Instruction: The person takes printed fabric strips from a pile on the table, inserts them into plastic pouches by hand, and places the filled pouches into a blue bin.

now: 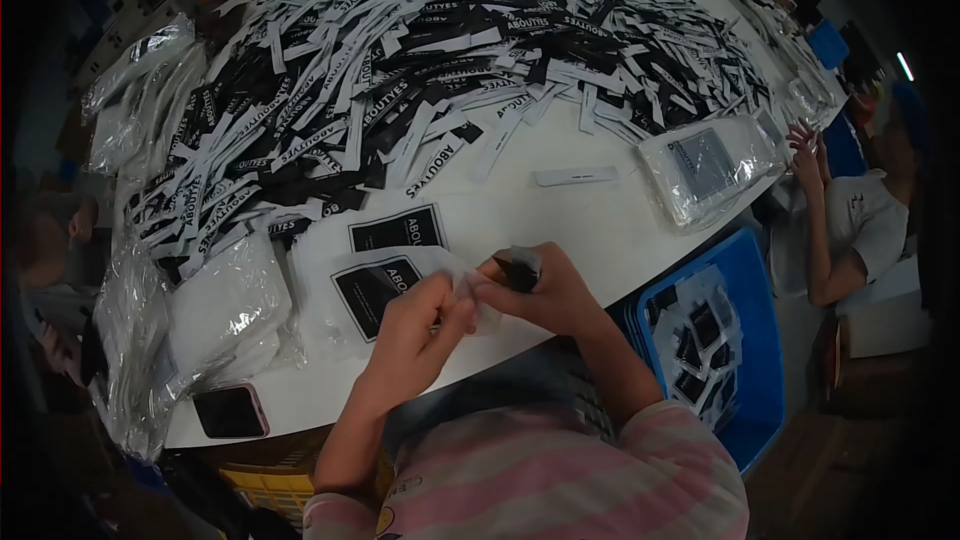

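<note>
My left hand is closed in a pinch on a frosted plastic bag with a black printed panel. My right hand meets it at the fingertips, its fingers closed on the same bag's edge. A dark folded piece with a translucent edge sticks up from the right hand; I cannot make out whether it is a strip. Beneath and left of my hands lie more frosted bags, one showing a black panel with white lettering. Beyond my hands, a single white strip lies flat.
A large heap of black and white printed strips covers the far table. Clear-wrapped packs and a phone lie left, another wrapped pack right. A blue bin holds several filled bags. Other people sit around the table.
</note>
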A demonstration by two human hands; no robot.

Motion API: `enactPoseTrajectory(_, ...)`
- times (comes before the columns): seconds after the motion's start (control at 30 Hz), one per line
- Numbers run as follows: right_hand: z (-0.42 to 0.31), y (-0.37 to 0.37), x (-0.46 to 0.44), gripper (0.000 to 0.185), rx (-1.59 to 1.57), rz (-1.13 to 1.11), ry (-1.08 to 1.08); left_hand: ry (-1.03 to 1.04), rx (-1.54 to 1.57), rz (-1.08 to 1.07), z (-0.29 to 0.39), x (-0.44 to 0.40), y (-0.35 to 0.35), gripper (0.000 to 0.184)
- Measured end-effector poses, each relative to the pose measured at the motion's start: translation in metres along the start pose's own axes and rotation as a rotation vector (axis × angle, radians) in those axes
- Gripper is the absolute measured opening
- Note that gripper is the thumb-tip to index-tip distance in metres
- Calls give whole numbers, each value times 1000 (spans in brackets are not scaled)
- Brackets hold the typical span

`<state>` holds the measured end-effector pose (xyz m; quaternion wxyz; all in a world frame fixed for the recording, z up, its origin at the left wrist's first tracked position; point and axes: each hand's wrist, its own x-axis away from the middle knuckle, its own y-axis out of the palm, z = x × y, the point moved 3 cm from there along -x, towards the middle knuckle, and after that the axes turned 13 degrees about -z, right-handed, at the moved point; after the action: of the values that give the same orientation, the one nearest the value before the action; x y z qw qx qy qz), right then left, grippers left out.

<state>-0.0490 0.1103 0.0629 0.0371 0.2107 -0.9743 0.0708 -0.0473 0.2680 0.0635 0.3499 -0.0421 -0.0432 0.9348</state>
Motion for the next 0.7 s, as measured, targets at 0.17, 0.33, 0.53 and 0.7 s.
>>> enactPoseTrajectory(0.17,-8,10,7,9,409,337,-202,124,-654,197,11,-2,21,16)
enactPoseTrajectory(0.33,-8,4,10,10,602,658,-400,159,-833,344,18,4,34,19)
enactPoseTrajectory(0.53,-28,-5,19,21,570,394,-414,245,-1034,312,46,15,26,45)
enactPoseTrajectory(0.7,-38,-13,20,19,75,133,-293,178,-1056,169,54,2,9,94)
